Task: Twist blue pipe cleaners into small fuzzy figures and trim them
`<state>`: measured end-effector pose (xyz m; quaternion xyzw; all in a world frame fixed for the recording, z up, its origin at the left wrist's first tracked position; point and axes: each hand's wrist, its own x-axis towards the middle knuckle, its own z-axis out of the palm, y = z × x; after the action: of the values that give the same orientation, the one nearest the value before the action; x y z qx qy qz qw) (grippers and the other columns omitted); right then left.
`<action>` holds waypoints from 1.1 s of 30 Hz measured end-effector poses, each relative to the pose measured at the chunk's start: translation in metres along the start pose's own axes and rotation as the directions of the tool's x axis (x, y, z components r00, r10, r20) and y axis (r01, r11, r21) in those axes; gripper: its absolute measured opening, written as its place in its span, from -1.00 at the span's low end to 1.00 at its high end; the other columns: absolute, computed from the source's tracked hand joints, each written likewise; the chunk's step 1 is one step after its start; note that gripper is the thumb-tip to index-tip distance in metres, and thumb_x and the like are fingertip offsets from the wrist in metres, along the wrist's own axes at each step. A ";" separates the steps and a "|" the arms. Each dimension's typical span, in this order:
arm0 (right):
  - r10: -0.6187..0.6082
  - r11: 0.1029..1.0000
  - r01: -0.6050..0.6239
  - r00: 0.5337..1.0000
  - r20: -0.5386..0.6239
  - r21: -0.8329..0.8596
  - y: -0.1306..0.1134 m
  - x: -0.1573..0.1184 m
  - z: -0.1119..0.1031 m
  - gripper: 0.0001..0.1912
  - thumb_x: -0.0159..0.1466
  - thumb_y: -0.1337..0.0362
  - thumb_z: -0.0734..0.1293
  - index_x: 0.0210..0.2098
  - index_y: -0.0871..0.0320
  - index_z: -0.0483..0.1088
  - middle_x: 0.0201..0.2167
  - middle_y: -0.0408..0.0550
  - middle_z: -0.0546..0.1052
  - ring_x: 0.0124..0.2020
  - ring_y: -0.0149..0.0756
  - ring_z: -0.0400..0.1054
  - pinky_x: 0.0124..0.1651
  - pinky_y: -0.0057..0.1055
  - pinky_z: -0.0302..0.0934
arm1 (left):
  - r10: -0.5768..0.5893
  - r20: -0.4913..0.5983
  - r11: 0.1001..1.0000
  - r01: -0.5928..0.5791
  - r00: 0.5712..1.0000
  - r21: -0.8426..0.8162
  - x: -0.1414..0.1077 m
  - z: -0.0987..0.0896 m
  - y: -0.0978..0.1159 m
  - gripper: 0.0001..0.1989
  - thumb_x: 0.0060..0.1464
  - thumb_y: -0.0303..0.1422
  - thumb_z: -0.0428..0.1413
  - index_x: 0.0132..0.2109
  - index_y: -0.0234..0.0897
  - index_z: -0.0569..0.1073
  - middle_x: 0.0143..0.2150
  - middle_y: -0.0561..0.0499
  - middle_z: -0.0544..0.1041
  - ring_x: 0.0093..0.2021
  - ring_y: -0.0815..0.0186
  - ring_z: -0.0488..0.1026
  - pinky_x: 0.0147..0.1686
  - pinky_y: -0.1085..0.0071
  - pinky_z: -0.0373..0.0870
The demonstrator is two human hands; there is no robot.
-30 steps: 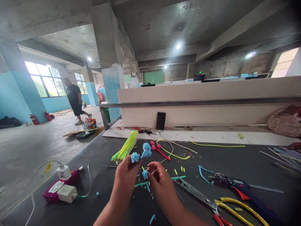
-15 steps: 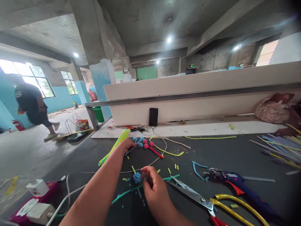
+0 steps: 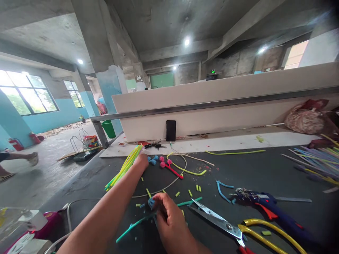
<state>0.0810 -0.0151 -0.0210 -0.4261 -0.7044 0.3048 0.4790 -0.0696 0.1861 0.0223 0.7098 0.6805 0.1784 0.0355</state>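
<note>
My left hand (image 3: 141, 160) reaches to the far side of the black table, at the top end of a bundle of yellow and green pipe cleaners (image 3: 125, 167); its fingertips are blurred and partly hidden. Right beside it lie blue pompom pieces (image 3: 153, 160) and a pink pompom piece with a red stem (image 3: 172, 170). Nearer to me, my right hand (image 3: 165, 208) has curled fingers touching a small blue pompom (image 3: 151, 203) with a yellow-green stem. Whether the fingers grip it is hard to tell. A teal pipe cleaner (image 3: 132, 227) lies below it.
Scissors with yellow handles (image 3: 230, 227) lie open at the right, beside a dark blue glue gun (image 3: 275, 208). A phone (image 3: 171, 131) leans on the back board. Power plugs (image 3: 33, 220) and white cables are at lower left. More pipe cleaners (image 3: 315, 164) lie far right.
My left hand has moved left, from the blue pompom pieces to the pipe cleaner bundle. My right hand has come against the small blue pompom. The walking person has moved mostly out of view at left.
</note>
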 end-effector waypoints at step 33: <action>-0.031 0.975 -0.024 0.971 -0.239 -0.222 0.002 0.016 -0.052 -0.70 -0.01 0.42 0.15 -0.29 0.12 0.35 -0.44 -0.14 0.45 -0.41 -0.29 0.39 -0.27 -0.35 0.25 | 0.305 0.100 0.928 -0.272 0.947 -0.256 -0.170 -0.041 0.000 -0.78 0.20 -0.30 0.00 -0.05 -0.23 0.42 0.01 -0.09 0.43 -0.11 0.27 0.42 -0.12 0.22 0.41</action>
<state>0.1276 0.0010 0.0023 -0.5098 -0.6716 0.1687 0.5105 -0.0834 0.0116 0.0259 0.8034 0.5380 0.2128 0.1406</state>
